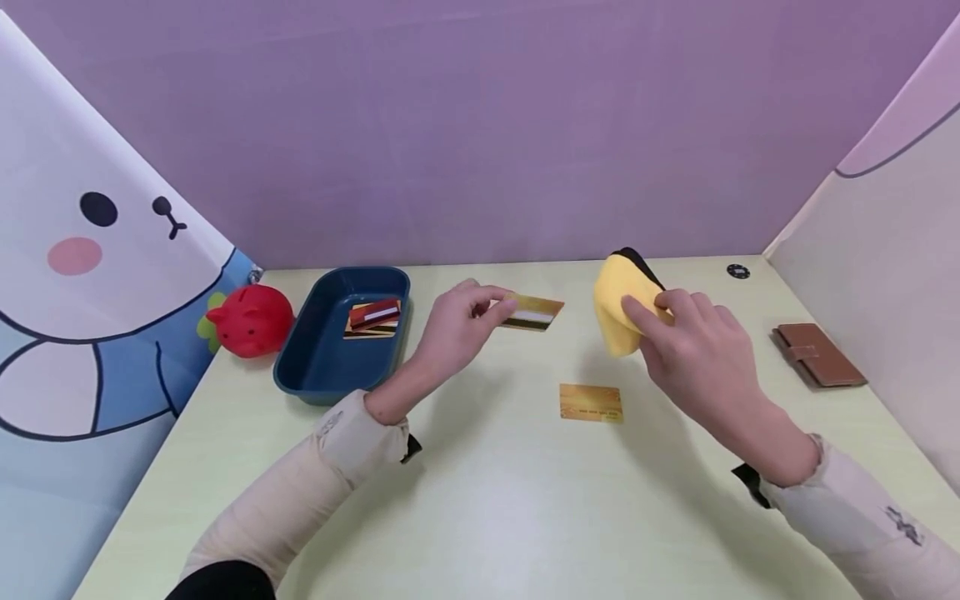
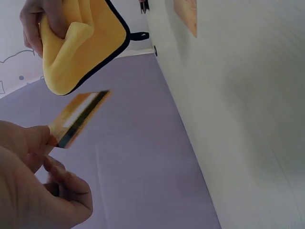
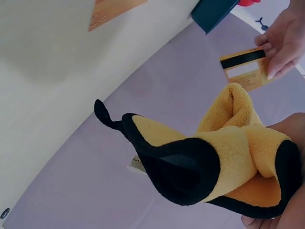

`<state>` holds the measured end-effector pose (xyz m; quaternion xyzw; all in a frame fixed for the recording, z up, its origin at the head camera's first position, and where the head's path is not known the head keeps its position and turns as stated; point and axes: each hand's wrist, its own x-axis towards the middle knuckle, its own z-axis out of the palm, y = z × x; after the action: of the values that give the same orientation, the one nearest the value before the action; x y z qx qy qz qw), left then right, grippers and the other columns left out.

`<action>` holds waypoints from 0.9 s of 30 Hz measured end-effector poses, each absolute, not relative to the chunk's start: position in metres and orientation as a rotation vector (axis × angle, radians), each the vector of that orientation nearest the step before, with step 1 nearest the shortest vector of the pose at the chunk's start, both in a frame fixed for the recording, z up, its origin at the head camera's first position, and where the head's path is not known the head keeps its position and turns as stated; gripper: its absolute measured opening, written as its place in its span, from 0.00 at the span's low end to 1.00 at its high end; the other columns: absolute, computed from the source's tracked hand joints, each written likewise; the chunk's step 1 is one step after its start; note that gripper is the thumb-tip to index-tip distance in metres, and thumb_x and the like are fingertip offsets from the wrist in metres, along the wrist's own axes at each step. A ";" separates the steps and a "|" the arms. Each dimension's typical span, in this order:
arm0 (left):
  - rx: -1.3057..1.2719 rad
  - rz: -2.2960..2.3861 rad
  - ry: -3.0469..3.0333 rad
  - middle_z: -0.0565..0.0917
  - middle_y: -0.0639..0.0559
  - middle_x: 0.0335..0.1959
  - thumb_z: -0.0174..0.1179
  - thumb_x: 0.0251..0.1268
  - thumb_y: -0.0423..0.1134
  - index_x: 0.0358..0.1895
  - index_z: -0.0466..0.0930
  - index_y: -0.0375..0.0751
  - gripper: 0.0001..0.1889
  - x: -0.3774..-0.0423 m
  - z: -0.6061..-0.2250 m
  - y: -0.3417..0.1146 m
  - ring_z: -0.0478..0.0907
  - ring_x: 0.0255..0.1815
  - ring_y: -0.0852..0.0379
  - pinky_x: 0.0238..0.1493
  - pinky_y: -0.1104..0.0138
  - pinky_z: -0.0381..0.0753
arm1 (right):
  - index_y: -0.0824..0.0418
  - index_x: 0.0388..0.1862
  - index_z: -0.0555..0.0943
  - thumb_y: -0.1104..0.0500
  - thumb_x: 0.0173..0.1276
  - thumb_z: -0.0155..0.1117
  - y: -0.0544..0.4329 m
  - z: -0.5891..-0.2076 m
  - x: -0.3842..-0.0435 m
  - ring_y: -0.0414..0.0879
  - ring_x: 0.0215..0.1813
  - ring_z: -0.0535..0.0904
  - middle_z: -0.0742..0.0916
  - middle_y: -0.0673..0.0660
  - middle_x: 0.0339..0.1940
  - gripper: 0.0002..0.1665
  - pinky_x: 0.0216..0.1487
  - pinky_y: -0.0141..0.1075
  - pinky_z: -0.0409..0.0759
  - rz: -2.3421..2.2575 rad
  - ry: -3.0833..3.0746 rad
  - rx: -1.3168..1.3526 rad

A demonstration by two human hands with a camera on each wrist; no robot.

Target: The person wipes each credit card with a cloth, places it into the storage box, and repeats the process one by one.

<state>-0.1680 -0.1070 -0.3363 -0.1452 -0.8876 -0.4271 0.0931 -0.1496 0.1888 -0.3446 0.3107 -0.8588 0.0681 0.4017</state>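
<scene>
Between thumb and fingers, my left hand pinches one end of a gold bank card above the table. The card's back, with a dark stripe and a white strip, shows in both wrist views. To the right, my right hand grips a folded yellow cloth with black edging and a small black loop. Cloth and held card are apart in the head view. Below them, a second gold card lies flat on the table.
At the left, a dark blue tray holds several cards, a red one on top. A red piggy bank stands beside it. Toward the right edge lie a brown wallet and a black round chip. A purple backdrop closes off the back.
</scene>
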 end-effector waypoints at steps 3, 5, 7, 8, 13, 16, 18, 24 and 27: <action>-0.402 -1.331 -2.633 0.81 0.46 0.38 0.58 0.75 0.45 0.55 0.85 0.42 0.15 -0.170 -0.335 -0.105 0.78 0.38 0.52 0.36 0.67 0.77 | 0.57 0.55 0.83 0.68 0.60 0.63 0.188 -0.343 -0.149 0.62 0.30 0.77 0.83 0.68 0.40 0.23 0.23 0.48 0.72 0.166 -2.165 0.788; -0.371 -1.443 -2.624 0.83 0.45 0.42 0.57 0.76 0.42 0.57 0.82 0.41 0.14 -0.171 -0.335 -0.104 0.81 0.40 0.49 0.39 0.66 0.81 | 0.57 0.55 0.83 0.69 0.59 0.64 0.185 -0.342 -0.149 0.63 0.30 0.77 0.83 0.68 0.40 0.23 0.23 0.49 0.72 0.183 -2.144 0.789; -0.338 -1.538 -2.610 0.83 0.44 0.44 0.56 0.76 0.40 0.60 0.79 0.41 0.15 -0.171 -0.336 -0.101 0.82 0.39 0.48 0.40 0.66 0.84 | 0.57 0.54 0.84 0.69 0.58 0.64 0.182 -0.340 -0.150 0.63 0.30 0.77 0.83 0.68 0.39 0.24 0.22 0.49 0.72 0.210 -2.113 0.790; -0.327 -1.579 -2.595 0.83 0.44 0.43 0.57 0.75 0.38 0.61 0.78 0.42 0.15 -0.171 -0.337 -0.100 0.83 0.38 0.47 0.39 0.65 0.85 | 0.57 0.53 0.84 0.70 0.58 0.64 0.179 -0.339 -0.150 0.63 0.30 0.77 0.83 0.68 0.39 0.23 0.22 0.49 0.72 0.221 -2.094 0.794; -0.323 -1.674 -2.488 0.86 0.42 0.42 0.60 0.72 0.34 0.66 0.74 0.45 0.21 -0.170 -0.340 -0.092 0.86 0.36 0.50 0.37 0.64 0.86 | 0.57 0.52 0.84 0.70 0.59 0.64 0.161 -0.334 -0.153 0.63 0.28 0.77 0.83 0.68 0.37 0.21 0.20 0.49 0.71 0.231 -2.028 0.828; -0.348 -1.707 -2.449 0.88 0.42 0.42 0.60 0.72 0.34 0.64 0.73 0.45 0.20 -0.168 -0.340 -0.086 0.88 0.36 0.51 0.36 0.62 0.85 | 0.57 0.52 0.84 0.69 0.59 0.65 0.150 -0.331 -0.154 0.62 0.29 0.77 0.83 0.67 0.37 0.21 0.20 0.48 0.73 0.203 -2.019 0.846; -0.367 -1.730 -2.447 0.88 0.44 0.41 0.61 0.72 0.35 0.62 0.72 0.44 0.19 -0.167 -0.340 -0.081 0.88 0.36 0.53 0.36 0.62 0.85 | 0.57 0.51 0.84 0.68 0.60 0.65 0.143 -0.331 -0.155 0.61 0.28 0.76 0.83 0.66 0.36 0.19 0.21 0.47 0.73 0.173 -2.015 0.856; -0.365 -1.809 -2.417 0.88 0.45 0.40 0.62 0.71 0.35 0.59 0.73 0.44 0.17 -0.161 -0.337 -0.078 0.86 0.33 0.55 0.30 0.69 0.77 | 0.58 0.51 0.84 0.68 0.60 0.67 0.139 -0.337 -0.162 0.59 0.28 0.76 0.83 0.65 0.36 0.19 0.21 0.46 0.73 0.131 -2.034 0.842; -0.357 -1.833 -2.395 0.87 0.43 0.40 0.62 0.70 0.34 0.60 0.73 0.43 0.17 -0.160 -0.337 -0.082 0.87 0.34 0.52 0.28 0.69 0.71 | 0.58 0.52 0.84 0.70 0.58 0.67 0.149 -0.340 -0.168 0.61 0.29 0.77 0.83 0.67 0.36 0.22 0.20 0.46 0.72 0.158 -2.057 0.806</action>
<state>-0.1596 -0.0825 -0.3369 -0.1175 -0.7875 -0.6027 0.0525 -0.1679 0.1485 -0.3401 0.3255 -0.8307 0.0639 0.4470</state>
